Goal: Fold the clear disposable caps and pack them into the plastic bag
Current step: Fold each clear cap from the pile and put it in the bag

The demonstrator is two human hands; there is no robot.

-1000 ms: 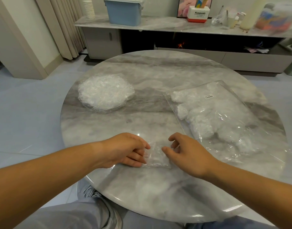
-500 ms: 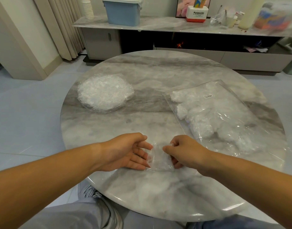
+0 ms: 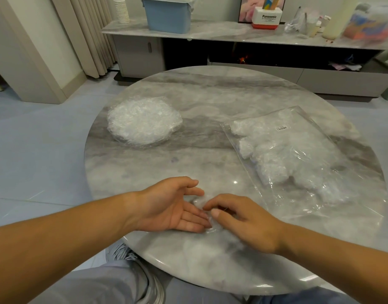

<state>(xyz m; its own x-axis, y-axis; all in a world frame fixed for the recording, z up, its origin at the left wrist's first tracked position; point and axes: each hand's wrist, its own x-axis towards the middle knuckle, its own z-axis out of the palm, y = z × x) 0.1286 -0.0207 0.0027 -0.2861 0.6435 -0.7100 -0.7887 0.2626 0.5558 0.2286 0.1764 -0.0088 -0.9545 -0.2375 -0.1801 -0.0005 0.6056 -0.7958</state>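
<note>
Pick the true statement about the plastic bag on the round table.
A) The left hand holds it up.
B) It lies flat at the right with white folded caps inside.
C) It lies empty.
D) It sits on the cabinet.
B: the plastic bag lies flat on the right of the table with folded caps inside; the left hand and right hand work a cap instead.

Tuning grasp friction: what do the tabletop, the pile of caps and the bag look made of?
Tabletop: polished marble or a marble-look slab, with grey veining and a lamp glint; whether it is real stone can't be told.
Pile of caps: thin clear plastic film, crinkled, whitish where layered.
Bag: smooth clear plastic film, glossy, with creases and bright highlights.
</note>
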